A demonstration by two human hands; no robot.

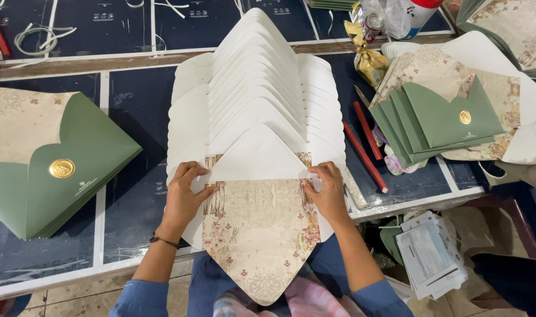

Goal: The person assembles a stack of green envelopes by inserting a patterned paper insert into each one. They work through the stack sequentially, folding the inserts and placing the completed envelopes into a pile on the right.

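Head view, looking down. The left hand [183, 196] and right hand [327, 194] press on the two side flaps of the nearest unfolded envelope [257, 229], which lies open at the near edge of the counter [136, 111], its floral-patterned pointed flap hanging over the edge toward the person. The left fingers [199, 173] are curled narrow and flat on the white left flap; the right fingers [316, 174] are bent narrow, pinching or pressing the white right flap, and whether they grip the paper edge or only press it cannot be told. Directly beyond this envelope a fanned stack of white unfolded envelopes [262, 76] runs away across the counter, overlapped like shingles. Left of the stack sits a pile of finished green envelopes with a gold seal [51, 170]; right of the stack lie two red pencils [366, 149] and another pile of green envelopes [444, 117] on patterned sheets. Judgement: the step in hand appears to be creasing the side flaps inward. To do it well, both flaps should fold along symmetric lines framing the patterned panel, with even fingertip pressure run along each crease, and the fanned stack behind kept undisturbed.
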